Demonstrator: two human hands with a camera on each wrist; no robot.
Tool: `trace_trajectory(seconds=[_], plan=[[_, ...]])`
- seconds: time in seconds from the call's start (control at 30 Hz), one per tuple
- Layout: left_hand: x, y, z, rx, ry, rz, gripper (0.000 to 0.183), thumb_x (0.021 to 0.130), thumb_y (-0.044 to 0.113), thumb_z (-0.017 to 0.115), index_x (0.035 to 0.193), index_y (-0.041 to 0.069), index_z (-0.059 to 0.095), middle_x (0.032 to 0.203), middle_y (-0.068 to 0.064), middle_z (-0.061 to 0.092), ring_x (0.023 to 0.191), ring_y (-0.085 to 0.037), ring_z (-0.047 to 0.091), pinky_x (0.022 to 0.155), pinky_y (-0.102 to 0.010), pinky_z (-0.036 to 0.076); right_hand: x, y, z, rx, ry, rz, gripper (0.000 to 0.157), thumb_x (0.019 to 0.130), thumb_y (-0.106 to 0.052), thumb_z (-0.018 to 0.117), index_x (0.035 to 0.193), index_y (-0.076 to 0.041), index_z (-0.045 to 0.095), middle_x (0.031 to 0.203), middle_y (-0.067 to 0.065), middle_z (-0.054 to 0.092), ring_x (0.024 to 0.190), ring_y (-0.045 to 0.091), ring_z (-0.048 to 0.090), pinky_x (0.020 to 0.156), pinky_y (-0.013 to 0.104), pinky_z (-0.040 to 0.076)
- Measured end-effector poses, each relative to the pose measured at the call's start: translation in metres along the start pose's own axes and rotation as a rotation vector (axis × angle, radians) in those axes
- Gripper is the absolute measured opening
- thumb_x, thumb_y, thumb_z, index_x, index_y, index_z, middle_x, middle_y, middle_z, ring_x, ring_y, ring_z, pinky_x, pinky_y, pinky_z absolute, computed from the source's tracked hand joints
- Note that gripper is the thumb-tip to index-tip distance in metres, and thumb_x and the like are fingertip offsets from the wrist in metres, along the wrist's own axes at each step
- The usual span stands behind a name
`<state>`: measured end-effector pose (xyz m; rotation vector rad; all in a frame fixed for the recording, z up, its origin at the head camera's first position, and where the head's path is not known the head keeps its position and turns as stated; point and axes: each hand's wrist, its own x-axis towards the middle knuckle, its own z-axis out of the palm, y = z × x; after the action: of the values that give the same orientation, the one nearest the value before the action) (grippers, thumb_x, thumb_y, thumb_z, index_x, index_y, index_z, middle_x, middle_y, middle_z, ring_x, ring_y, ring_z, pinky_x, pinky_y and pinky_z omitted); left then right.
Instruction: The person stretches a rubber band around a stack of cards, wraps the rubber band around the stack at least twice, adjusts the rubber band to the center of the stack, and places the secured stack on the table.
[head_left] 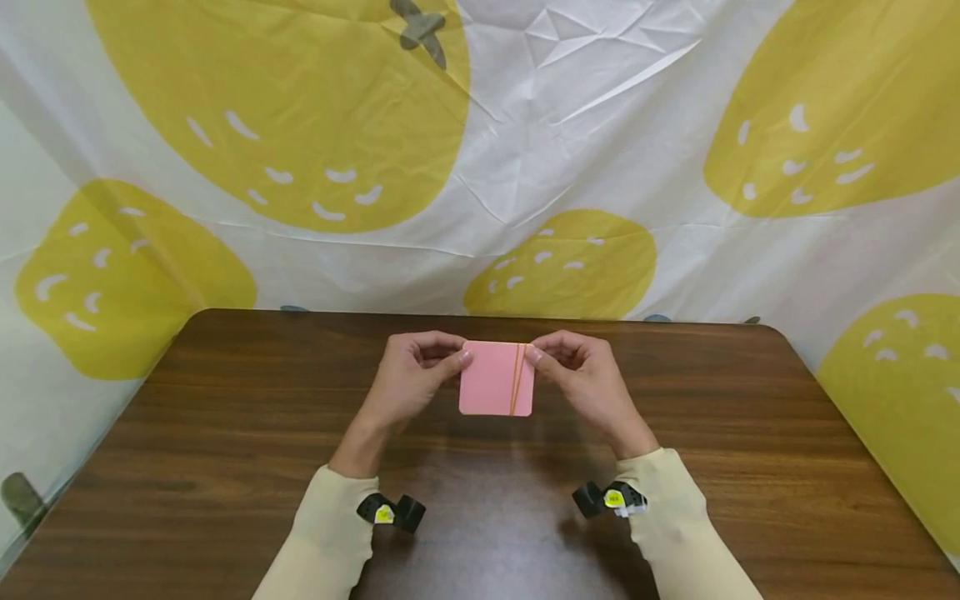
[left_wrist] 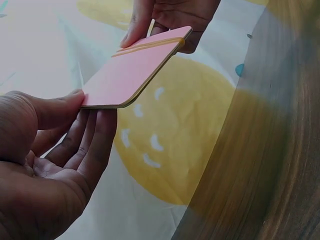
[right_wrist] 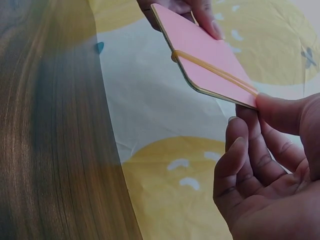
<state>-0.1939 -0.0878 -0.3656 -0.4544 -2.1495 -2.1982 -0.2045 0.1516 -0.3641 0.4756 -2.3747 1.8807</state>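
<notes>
1. Above the dark brown wood-grain tabletop, midway between the two hands, a thin pink square with rounded corners, seemingly a stack of card or paper, is held up off the surface.
2. Around it, near its right edge, runs a stretchy orange-tan elastic band; two strands cross the pink face, spread at the top and converging towards the bottom.
3. The left hand pinches the upper left corner, thumb in front and fingers behind; the right hand pinches the upper right corner likewise, its thumb at the band's upper end. Whether that thumb presses the band, I cannot tell.
4. The step in hand looks like a steady two-handed hold, with the band in place. Judging from this, any next move on the band calls for one firm pinch on the pink square while the other hand's fingers work the strands.
5. No brand or writing shows on the pink face. Small yellow labels sit on the black wrist devices; their marks are too small to read.
</notes>
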Motion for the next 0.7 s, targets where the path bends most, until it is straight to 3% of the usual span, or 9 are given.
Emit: trace_trajectory(seconds=[0.47,0.7], plan=[[-0.0007,0.0005,0.0024,0.010,0.014,0.019,0.016,0.089,-0.010,0.070,0.104,-0.017,0.069,0.095,-0.023,0.071,0.076,-0.013,0.070,0.070,-0.031,0.060,0.0001,-0.0014,0.0007,0.018,0.017,0.016,0.016,0.096,-0.006,0.069,0.101,0.010,0.071,0.082,0.008,0.071,0.076,0.021,0.067,0.070,0.029,0.056],[-0.0007,-0.0003,0.0035,0.044,0.017,0.042,0.014,0.088,-0.010,0.072,0.101,-0.015,0.070,0.094,-0.024,0.072,0.076,-0.016,0.071,0.071,-0.033,0.061,-0.0009,-0.0010,0.0010,0.019,0.018,0.017,0.017,0.096,-0.007,0.070,0.100,0.010,0.071,0.080,0.008,0.069,0.073,0.015,0.065,0.068,0.024,0.053]])
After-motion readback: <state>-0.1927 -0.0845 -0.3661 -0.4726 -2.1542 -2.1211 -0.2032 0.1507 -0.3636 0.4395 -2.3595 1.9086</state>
